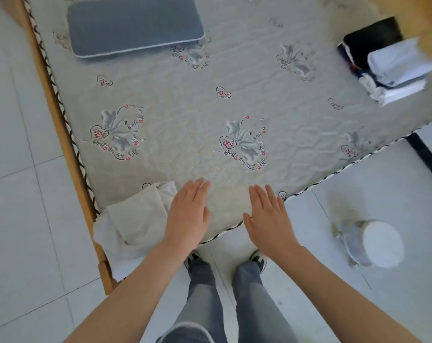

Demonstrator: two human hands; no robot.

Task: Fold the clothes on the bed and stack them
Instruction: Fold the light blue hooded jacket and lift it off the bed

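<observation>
A crumpled pale cloth [133, 224] lies bunched at the near corner of the bed [185, 100], its edge hanging over the wooden frame [61, 134], right beside the left hand [188, 214] and just brushing its outer side. Well away, up past the right hand [269, 219] at the far right edge of the bed, sits a stack of folded clothes [393, 68]: white pieces on top, dark ones beneath, blurred at the edges.

Writing on the bedcover now: the printed motif [244, 142] just ahead of the right hand reads "Best day of life" in looping script beside a red-dotted heart, and the same design [116, 134] repeats ahead of the left hand.

Both hands are flat, palms down, fingers straight and close together, each grip open and empty. The left hand lies over the bed's near edge; the right sits partly over the bed corner, partly over the floor. Bare forearms reach in from below.

Far ahead of the left hand rests a grey cushion [135, 26] with white piping. Off to the right of the right hand, on the tiled floor [17, 169], stands a container with a white lid [375, 243]; its contents cannot be made out. Below the hands, grey trousers [224, 293] and dark-and-white shoes [259, 259].
</observation>
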